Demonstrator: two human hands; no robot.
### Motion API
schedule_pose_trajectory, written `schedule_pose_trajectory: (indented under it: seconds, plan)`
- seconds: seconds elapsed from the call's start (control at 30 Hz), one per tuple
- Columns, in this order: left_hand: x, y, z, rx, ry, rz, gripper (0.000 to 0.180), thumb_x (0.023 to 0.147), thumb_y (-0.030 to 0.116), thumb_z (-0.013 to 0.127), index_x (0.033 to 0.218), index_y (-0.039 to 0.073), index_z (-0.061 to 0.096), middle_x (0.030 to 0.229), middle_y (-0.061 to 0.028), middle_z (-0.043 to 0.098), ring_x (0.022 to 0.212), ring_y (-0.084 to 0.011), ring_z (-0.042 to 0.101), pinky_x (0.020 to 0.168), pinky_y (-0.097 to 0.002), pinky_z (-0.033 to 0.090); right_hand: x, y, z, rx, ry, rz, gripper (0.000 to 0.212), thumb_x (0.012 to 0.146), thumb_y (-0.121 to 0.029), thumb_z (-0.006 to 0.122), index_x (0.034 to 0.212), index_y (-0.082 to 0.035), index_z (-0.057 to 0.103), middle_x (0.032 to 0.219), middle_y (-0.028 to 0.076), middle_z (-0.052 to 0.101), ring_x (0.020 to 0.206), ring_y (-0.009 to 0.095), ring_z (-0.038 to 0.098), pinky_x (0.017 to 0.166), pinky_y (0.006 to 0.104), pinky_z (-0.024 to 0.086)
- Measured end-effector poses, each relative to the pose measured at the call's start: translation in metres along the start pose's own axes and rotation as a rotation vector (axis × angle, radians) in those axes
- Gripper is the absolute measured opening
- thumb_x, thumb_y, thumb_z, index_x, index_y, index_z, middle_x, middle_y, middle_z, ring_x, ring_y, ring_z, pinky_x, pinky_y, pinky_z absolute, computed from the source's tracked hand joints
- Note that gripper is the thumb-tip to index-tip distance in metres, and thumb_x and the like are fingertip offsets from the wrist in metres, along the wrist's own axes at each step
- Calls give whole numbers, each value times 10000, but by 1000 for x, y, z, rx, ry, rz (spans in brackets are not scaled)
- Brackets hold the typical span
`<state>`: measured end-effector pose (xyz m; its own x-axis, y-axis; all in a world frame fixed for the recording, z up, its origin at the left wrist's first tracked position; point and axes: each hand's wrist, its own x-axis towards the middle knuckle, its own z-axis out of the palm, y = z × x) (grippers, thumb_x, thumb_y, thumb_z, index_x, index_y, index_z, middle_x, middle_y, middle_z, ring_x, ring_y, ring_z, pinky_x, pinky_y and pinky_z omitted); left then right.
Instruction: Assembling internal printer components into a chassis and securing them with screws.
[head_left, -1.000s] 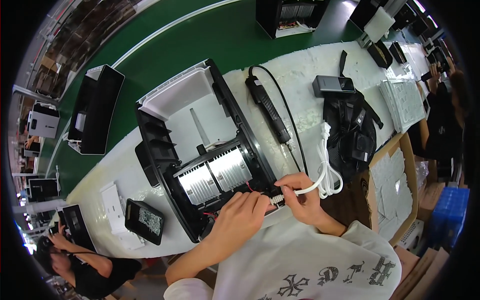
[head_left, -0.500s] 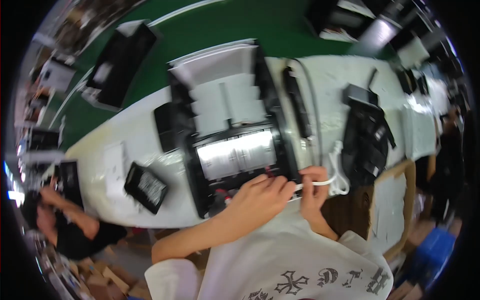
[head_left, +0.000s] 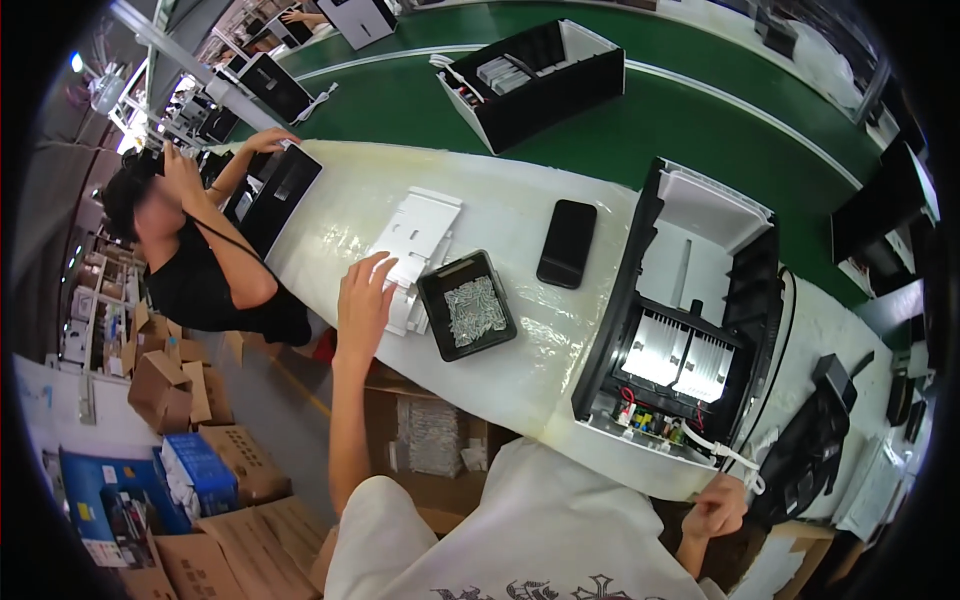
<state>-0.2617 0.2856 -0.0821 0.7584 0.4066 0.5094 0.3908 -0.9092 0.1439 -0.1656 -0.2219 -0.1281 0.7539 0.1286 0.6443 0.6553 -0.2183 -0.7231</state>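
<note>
1. Reaching out at nine o'clock with the left hand (head_left: pixel 365 305), fingers spread apart, just beside the white plates (head_left: pixel 420 225) lying towards ten o'clock; being unable to tell whether touching them.
2. Curling the fingers of the right hand (head_left: pixel 716 507) together at four o'clock, near the white cable (head_left: pixel 740 458); being unable to tell whether gripping it.
3. Seeing the open casing (head_left: pixel 618 300) sitting at three o'clock, with silver finned blocks (head_left: pixel 650 348) and a circuit board (head_left: pixel 655 428) showing inside.
4. Seeing a black tray (head_left: pixel 440 310) holding small metal parts (head_left: pixel 475 312) near the dial's centre.
5. Seeing a black slab (head_left: pixel 567 243) lying at two o'clock, between tray and casing.
</note>
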Motion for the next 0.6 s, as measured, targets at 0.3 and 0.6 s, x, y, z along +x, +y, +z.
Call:
schedule_pose_trajectory:
  seconds: [0.3, 0.6]
  plan:
    - [5, -62, 25, 41, -264, 135, 279, 798, 22, 688, 1063, 27, 601, 1090, -122, 627, 1044, -323, 588, 945, -395, 453, 104, -31, 0, 74, -140, -399, 476, 959, -283, 443, 548, -60, 531, 444, 1, 366, 377, 162, 367, 466, 312, 313]
    - [107, -28, 17, -1131, 487, -561, 204, 1044, 208, 483, 1070, 16, 548, 1098, -65, 619, 1004, -144, 600, 880, -278, 475, 178, -41, 6, -101, -441, -403, 184, 835, -169, 557, 702, -72, 637, 538, -6, 500, 483, 177, 485, 565, 322, 364]
